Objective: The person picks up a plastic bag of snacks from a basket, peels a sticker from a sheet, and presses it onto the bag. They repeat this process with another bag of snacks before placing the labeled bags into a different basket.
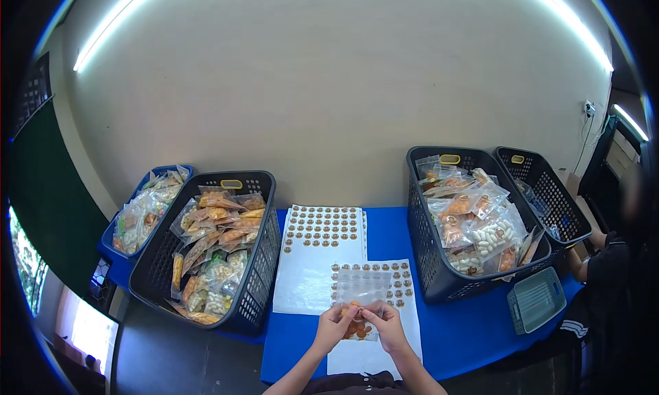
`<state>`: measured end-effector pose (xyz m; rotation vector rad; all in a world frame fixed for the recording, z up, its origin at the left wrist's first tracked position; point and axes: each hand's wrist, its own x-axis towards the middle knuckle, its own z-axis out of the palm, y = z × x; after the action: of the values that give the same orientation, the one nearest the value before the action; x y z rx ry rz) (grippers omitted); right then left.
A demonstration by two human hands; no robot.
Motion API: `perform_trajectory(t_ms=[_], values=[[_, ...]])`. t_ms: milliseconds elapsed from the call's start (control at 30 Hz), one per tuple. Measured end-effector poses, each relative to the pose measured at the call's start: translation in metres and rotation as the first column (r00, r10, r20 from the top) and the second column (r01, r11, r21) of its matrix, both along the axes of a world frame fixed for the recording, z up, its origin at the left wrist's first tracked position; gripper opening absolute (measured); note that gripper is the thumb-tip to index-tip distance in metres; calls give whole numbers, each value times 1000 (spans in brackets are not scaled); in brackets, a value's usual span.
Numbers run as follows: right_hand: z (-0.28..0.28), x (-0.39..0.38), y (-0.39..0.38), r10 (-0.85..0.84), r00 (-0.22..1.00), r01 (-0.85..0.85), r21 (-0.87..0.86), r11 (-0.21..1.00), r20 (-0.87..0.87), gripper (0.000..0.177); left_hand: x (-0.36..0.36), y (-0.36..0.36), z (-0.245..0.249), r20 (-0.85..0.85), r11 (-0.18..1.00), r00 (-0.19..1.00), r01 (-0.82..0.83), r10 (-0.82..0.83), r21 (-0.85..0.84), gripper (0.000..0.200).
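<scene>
A clear plastic bag [362,284] with orange-brown snack pieces in its lower part lies over the sticker sheet in front of me. My left hand [334,324] is closed on the bag's left side, thumb and fingers pinched near its middle. From the right, my right hand [388,325] pinches the same bag, and the two thumbs come close together over a small brown round sticker partly hidden by the fingers. Beneath the bag is a white sheet of round brown stickers [400,285]. Behind it lies another sticker sheet [322,271], with rows left on its upper half.
On the left, a dark basket [257,278] holds packed snack bags, beside a blue basket [110,240] of more bags. To the right stand a full dark basket [429,257], another dark basket [576,223] and a small grey-green basket [535,302]. A person [611,271] is at the far right.
</scene>
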<state>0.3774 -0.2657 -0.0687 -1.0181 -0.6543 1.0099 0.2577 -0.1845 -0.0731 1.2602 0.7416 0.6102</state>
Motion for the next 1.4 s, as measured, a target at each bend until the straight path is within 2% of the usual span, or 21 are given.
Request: perform_trajectory(t_ms=[67, 267, 367, 467, 567, 667, 767, 867, 967, 1067, 1167, 1267, 1400], values=[[-3, 1, 1, -7, 999, 8, 14, 1000, -40, 5, 1, -3, 8, 40, 1000, 999, -7, 7, 11, 31], [6, -3, 2, 4, 996, -4, 1, 1000, -92, 14, 0, -3, 11, -7, 999, 999, -50, 50, 19, 36], [9, -4, 0, 16, 999, -16, 6, 1000, -50, 23, 3, 0, 1, 4, 986, 997, -81, 82, 148, 36], [11, -9, -2, -26, 1000, 26, -14, 1000, 1, 27, 5, -5, 11, -46, 982, 995, -81, 90, 168, 36], [0, -7, -3, -52, 998, 52, -21, 998, 22, 28, 6, -8, 17, -122, 964, 987, -71, 105, 256, 35], [-5, -7, -2, -73, 988, 75, -3, 997, 138, 28, 4, -4, 10, -197, 841, 971, -9, 137, 540, 33], [2, -2, -2, 0, 1000, 0, -19, 1000, 1, 28, 2, -4, 19, -86, 814, 994, -10, 74, 580, 31], [9, 6, -1, -10, 999, 9, -25, 1000, -47, 28, 1, -4, 4, 13, 914, 999, -42, 40, 405, 28], [18, 9, -2, 13, 999, -14, -28, 1000, -39, 29, 1, 0, -7, 42, 927, 997, -80, 69, 365, 25], [14, 7, -1, 36, 998, -37, -21, 999, -58, 30, -8, 5, 1, -61, 915, 998, 18, 7, 404, 22], [14, 4, -2, 53, 997, -54, -24, 998, -50, 33, -5, -2, 14, 2, 930, 997, -78, 83, 360, 20], [13, 6, -3, 69, 998, -69, -39, 997, -2, 35, -1, -1, -3, -15, 936, 994, -100, 111, 338, 19], [10, 9, -5, 123, 991, -116, -120, 986, 48, 38, 1, 5, 9, -34, 980, 999, -24, 31, 196, 19]])
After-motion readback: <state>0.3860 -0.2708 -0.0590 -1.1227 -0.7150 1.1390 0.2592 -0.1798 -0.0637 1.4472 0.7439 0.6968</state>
